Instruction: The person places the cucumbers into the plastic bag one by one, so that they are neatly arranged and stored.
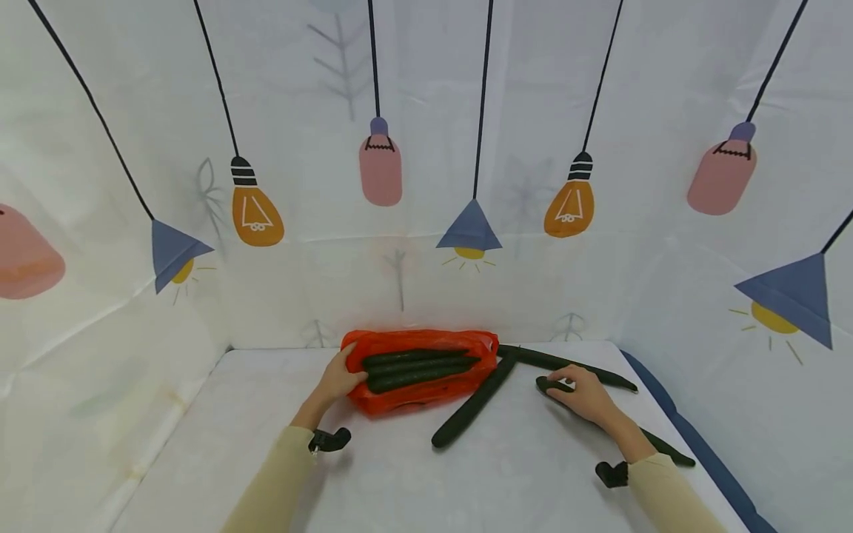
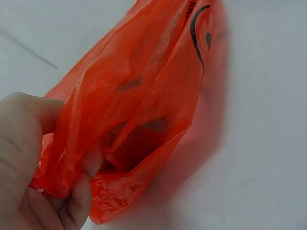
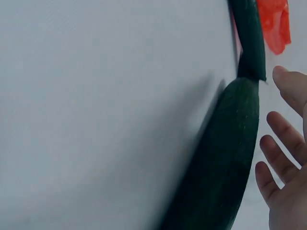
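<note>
My left hand [image 1: 338, 377] grips the left edge of a red plastic bag [image 1: 400, 403]. In the left wrist view the thumb and curled fingers of that hand [image 2: 29, 158] bunch the thin film of the bag [image 2: 139, 96]. Several dark green cucumbers [image 1: 416, 376] lie side by side in the bag. On the right, my right hand [image 1: 586, 392] hovers by the end of a loose cucumber [image 1: 666, 448]. The right wrist view has its fingers [image 3: 278, 158] spread beside a cucumber [image 3: 216, 163], with a gap between them.
A loose cucumber [image 1: 473, 403] lies slantwise right of the bag, and another [image 1: 566, 363] stretches along the back of the white table [image 1: 400, 474]. Printed cloth walls [image 1: 426, 281] surround the table at the back and sides. Blue fabric [image 1: 706, 437] runs along its right edge.
</note>
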A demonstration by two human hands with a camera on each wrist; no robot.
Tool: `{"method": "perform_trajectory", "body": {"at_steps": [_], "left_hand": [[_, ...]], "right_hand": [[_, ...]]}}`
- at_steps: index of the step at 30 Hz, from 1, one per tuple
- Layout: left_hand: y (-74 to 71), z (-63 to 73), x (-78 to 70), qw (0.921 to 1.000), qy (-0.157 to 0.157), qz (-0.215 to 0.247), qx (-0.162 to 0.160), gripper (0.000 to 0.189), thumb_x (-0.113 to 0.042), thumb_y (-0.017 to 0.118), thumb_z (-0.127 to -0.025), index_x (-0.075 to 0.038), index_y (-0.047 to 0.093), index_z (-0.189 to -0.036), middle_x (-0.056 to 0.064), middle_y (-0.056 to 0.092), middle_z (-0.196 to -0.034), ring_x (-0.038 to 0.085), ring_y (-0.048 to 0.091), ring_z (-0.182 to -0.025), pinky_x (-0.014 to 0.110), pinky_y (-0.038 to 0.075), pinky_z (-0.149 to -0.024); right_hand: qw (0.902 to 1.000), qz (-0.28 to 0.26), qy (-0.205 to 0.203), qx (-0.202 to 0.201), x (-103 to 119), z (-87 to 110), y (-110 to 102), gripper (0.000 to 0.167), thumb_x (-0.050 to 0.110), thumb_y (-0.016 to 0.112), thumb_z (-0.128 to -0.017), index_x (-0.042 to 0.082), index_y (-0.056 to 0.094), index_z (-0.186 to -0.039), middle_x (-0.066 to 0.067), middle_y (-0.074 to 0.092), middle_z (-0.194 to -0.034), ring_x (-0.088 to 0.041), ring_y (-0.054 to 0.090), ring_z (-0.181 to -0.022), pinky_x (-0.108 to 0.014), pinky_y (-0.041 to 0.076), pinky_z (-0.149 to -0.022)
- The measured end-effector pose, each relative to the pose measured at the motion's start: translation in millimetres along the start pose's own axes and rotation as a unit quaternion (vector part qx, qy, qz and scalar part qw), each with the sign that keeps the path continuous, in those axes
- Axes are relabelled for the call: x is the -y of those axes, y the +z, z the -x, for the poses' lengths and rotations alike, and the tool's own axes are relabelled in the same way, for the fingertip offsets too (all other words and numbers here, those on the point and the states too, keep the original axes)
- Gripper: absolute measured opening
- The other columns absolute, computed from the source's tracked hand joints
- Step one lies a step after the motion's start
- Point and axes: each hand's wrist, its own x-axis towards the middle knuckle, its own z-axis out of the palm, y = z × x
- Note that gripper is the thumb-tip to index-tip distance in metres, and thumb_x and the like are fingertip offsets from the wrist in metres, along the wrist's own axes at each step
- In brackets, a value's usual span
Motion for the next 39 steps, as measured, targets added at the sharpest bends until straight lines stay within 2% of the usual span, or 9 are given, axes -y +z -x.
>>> {"method": "perform_trajectory", "body": {"at_steps": [2, 10, 18, 24, 30, 34, 39], "left_hand": [[-1.1, 1.3, -0.7, 1.0000, 0.005, -0.005, 0.001, 0.076, -0.007, 0.069, -0.082, 0.003, 0.033, -0.148, 0.030, 0.042, -0.141, 0.045, 0.041, -0.127, 0.059, 0.034, -0.102], [1.6, 7.3, 5.4, 1.0000, -0.008, -0.002, -0.002, 0.078, -0.019, 0.072, -0.085, -0.005, 0.033, -0.151, 0.029, 0.035, -0.147, 0.045, 0.031, -0.134, 0.060, 0.026, -0.107], [5.3, 11.8, 3.8, 0.9997, -0.020, 0.007, -0.009, 0.070, -0.021, 0.072, -0.086, -0.001, 0.040, -0.146, 0.028, 0.040, -0.144, 0.044, 0.036, -0.131, 0.060, 0.029, -0.106], [8.6, 13.7, 7.2, 0.9998, -0.013, -0.002, -0.017, 0.068, -0.016, 0.072, -0.084, 0.004, 0.043, -0.142, 0.030, 0.045, -0.139, 0.045, 0.041, -0.127, 0.060, 0.032, -0.103], [11.8, 18.3, 7.9, 0.9994, -0.030, 0.017, -0.006, 0.068, -0.012, 0.071, -0.085, 0.005, 0.040, -0.143, 0.030, 0.045, -0.139, 0.044, 0.042, -0.127, 0.059, 0.033, -0.104], [12.3, 19.6, 6.7, 0.9990, -0.031, 0.032, -0.003, 0.069, -0.010, 0.070, -0.085, 0.006, 0.039, -0.144, 0.030, 0.044, -0.139, 0.044, 0.041, -0.127, 0.059, 0.032, -0.104], [11.6, 20.0, 7.3, 0.9990, -0.033, 0.030, -0.003, 0.070, -0.008, 0.070, -0.085, 0.005, 0.037, -0.145, 0.030, 0.043, -0.140, 0.043, 0.040, -0.129, 0.059, 0.031, -0.105]], "right_hand": [[1.0000, 0.002, 0.006, -0.001, -5.2, 5.4, -2.6, 0.023, 0.014, 0.079, -0.080, 0.008, 0.073, -0.100, -0.004, 0.067, -0.098, -0.031, 0.062, -0.093, -0.050, 0.051, -0.079], [0.9996, 0.020, 0.012, -0.016, -18.4, 22.3, -10.9, 0.029, 0.015, 0.082, -0.076, 0.007, 0.073, -0.102, -0.004, 0.066, -0.099, -0.027, 0.062, -0.090, -0.045, 0.052, -0.076], [0.9990, 0.021, 0.031, -0.024, -26.5, 33.7, -13.5, 0.034, 0.014, 0.083, -0.074, 0.006, 0.071, -0.105, -0.007, 0.066, -0.101, -0.026, 0.060, -0.089, -0.041, 0.051, -0.074], [0.9981, 0.020, 0.054, -0.022, -34.8, 42.5, -12.4, 0.045, 0.014, 0.084, -0.074, 0.004, 0.068, -0.115, -0.009, 0.066, -0.101, -0.027, 0.060, -0.089, -0.043, 0.051, -0.073], [0.9930, 0.046, 0.106, 0.022, -42.5, 52.1, -13.9, 0.064, 0.026, 0.084, -0.073, 0.003, 0.060, -0.128, -0.019, 0.065, -0.106, -0.035, 0.061, -0.093, -0.051, 0.050, -0.075], [0.9893, 0.063, 0.126, 0.038, -43.9, 53.4, -14.8, 0.061, 0.030, 0.083, -0.074, 0.008, 0.061, -0.128, -0.022, 0.065, -0.111, -0.040, 0.061, -0.099, -0.057, 0.049, -0.079], [0.9907, 0.057, 0.121, 0.025, -45.0, 52.4, -13.4, 0.056, 0.028, 0.083, -0.075, 0.011, 0.064, -0.124, -0.020, 0.066, -0.112, -0.039, 0.061, -0.101, -0.057, 0.049, -0.081]]}}
